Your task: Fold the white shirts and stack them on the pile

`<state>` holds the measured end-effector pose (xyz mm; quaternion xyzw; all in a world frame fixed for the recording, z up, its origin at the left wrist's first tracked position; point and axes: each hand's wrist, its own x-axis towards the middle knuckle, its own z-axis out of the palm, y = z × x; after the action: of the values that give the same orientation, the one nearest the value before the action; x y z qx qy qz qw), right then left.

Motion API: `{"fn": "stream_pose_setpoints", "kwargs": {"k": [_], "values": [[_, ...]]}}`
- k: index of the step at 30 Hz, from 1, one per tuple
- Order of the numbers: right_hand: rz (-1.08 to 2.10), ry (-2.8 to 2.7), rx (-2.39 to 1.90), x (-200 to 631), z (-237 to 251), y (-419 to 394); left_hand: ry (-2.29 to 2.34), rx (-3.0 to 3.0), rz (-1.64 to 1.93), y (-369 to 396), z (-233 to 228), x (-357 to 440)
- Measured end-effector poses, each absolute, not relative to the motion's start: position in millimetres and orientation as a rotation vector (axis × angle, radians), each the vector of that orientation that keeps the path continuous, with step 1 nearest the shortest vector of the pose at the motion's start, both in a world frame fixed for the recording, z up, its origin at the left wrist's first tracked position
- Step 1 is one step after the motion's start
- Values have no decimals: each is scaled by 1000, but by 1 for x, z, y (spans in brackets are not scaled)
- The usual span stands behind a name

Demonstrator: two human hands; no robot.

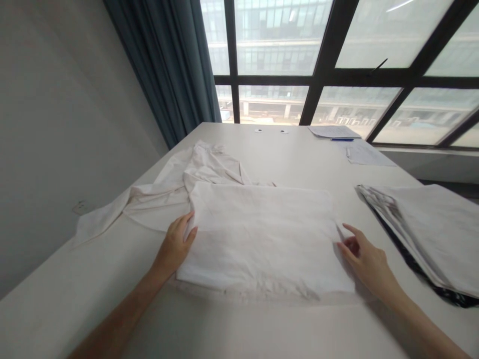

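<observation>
A white cloth lies folded into a flat rectangle on the white table in front of me. My left hand rests at its left edge, fingers on the fabric. My right hand sits at its right edge, fingers spread and touching the table beside the cloth. Neither hand grips anything. Behind the left side of the folded cloth, a crumpled cream garment spreads out, one sleeve trailing toward the table's left edge.
A stack of folded cloths, light on top with a dark patterned one beneath, lies at the right. Papers and a blue pen lie at the far edge by the window. A grey wall and a blue curtain stand at the left.
</observation>
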<state>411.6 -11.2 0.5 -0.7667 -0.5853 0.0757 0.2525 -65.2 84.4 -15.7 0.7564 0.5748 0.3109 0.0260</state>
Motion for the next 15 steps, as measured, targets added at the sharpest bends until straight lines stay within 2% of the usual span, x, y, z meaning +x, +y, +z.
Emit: {"fn": "stream_pose_setpoints", "kwargs": {"k": [9, 12, 15], "values": [[725, -1488, -1842, 416, 14, -18, 1735, 2389, 984, 86, -16, -68], [712, -1516, -1868, 424, 14, -16, 1729, 2424, 951, 85, -16, -67], [530, -1457, -1948, 433, 9, -10, 1752, 2429, 945, 86, -16, -67]]}}
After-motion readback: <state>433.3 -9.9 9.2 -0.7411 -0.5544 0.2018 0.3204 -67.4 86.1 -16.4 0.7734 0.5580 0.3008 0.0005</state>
